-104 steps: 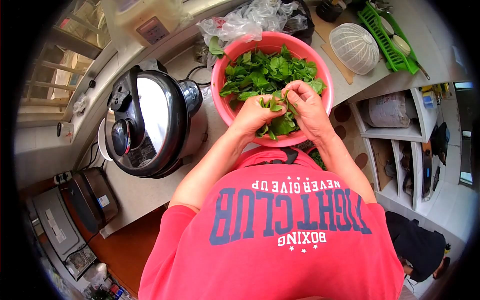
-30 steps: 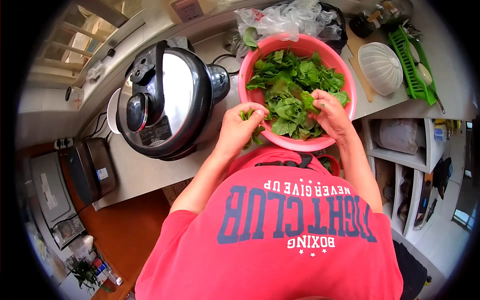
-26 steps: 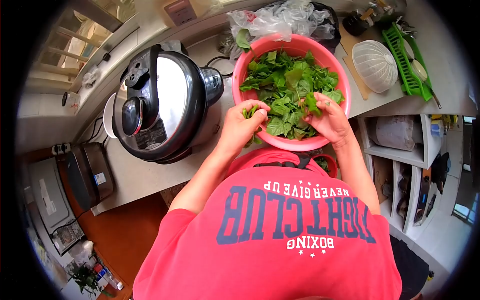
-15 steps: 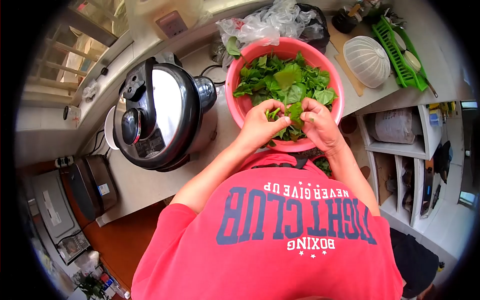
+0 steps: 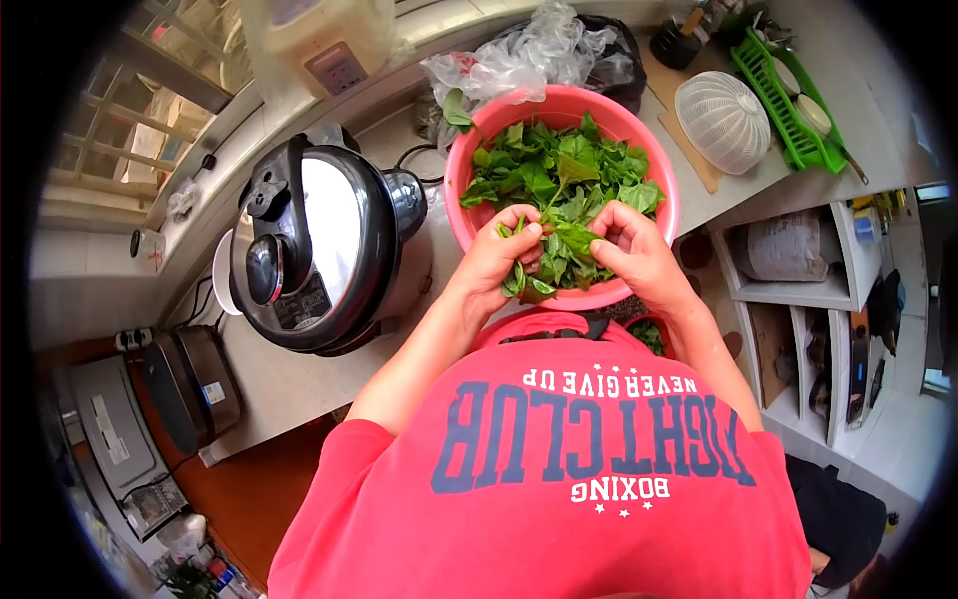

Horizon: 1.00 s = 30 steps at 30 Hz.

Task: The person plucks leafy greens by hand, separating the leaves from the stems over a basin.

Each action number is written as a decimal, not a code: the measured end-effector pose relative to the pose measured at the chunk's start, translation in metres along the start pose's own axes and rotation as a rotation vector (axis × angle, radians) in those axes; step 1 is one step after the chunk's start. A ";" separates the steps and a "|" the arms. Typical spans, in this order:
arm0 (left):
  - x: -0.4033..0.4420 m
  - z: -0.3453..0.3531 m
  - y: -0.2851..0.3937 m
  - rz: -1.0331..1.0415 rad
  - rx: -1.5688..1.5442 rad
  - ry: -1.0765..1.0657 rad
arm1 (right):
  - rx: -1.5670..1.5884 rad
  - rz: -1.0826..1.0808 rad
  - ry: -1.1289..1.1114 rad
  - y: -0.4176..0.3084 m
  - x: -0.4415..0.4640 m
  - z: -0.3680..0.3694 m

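Note:
A pink basin (image 5: 667,160) full of leafy greens (image 5: 559,160) stands in front of me. Over its near rim, my left hand (image 5: 491,262) is closed around green stems and leaves (image 5: 527,286), some hanging below the fingers. To its right, my right hand (image 5: 637,248) pinches the edge of a green leaf (image 5: 574,238) between thumb and fingers. The leaf spans the gap between the two hands, above the greens in the basin. My fingers partly hide where the stems are gripped.
An electric pressure cooker (image 5: 329,240) stands left of the basin. Crumpled plastic bags (image 5: 539,55) lie behind it. At the back right are a white mesh strainer (image 5: 723,122) and a green dish rack (image 5: 793,105). White shelves (image 5: 798,290) stand to the right.
My hands have moved apart, the left one slightly left and down. The leaf between them now stretches across the gap, and leaves show below my left hand. The view has shifted slightly.

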State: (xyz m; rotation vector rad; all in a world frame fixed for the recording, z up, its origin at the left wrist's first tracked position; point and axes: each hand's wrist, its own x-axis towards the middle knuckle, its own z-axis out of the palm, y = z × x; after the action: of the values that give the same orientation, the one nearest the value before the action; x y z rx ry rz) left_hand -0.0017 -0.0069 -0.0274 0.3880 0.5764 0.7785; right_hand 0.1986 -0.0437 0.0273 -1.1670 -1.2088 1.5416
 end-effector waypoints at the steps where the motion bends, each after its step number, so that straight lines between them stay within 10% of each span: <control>1: 0.001 -0.002 -0.001 -0.003 0.001 -0.002 | -0.015 -0.035 0.014 -0.001 0.000 0.001; 12: 0.002 0.001 0.004 -0.168 -0.379 -0.240 | -0.308 -0.142 0.150 0.002 0.003 -0.012; 30: -0.001 0.010 0.007 -0.187 -0.064 -0.198 | -0.104 -0.223 0.178 0.004 0.021 -0.018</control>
State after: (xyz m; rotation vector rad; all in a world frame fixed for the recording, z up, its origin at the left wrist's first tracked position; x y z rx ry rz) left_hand -0.0003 -0.0045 -0.0153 0.3423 0.3950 0.5697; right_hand 0.2114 -0.0204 0.0177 -1.1669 -1.2643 1.1961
